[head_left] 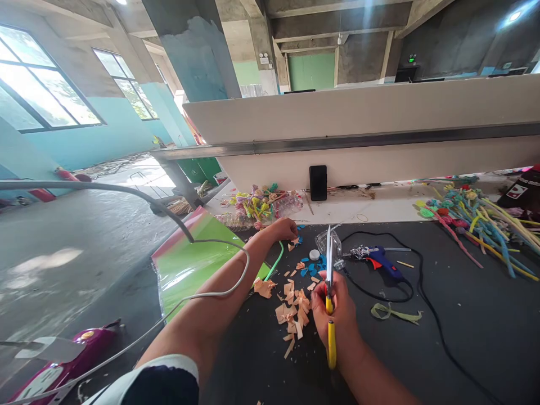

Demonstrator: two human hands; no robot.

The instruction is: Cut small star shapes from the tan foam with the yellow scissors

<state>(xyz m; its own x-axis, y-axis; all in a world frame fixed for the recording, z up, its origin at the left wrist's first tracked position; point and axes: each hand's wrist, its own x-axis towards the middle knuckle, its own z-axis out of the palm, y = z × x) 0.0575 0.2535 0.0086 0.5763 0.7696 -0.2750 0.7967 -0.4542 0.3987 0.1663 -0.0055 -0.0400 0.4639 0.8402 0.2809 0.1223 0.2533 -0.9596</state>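
Observation:
My right hand (342,309) is closed around a pair of scissors (329,264), blades pointing up and away, yellow handles toward me. My left hand (286,229) reaches across to the far part of the dark table, its fingers curled. Whatever it may hold is hidden. Small blue cut pieces (311,266) and a white cap (314,255) lie between the hands. Nearer to me is a scatter of peach-coloured cut scraps (291,312). Beneath my left wrist a green fuzzy stem (276,261) bends over the table. A clear plastic container (328,243) stands behind the scissors.
At right lies a blue glue gun (386,263) with a black cord (436,320). Fuzzy stems (475,216) are heaped far right, yellow flowers (257,203) far left. A black phone (318,183) leans on the partition. Green wrapping sheet (198,253) and a white cable (211,293) lie left.

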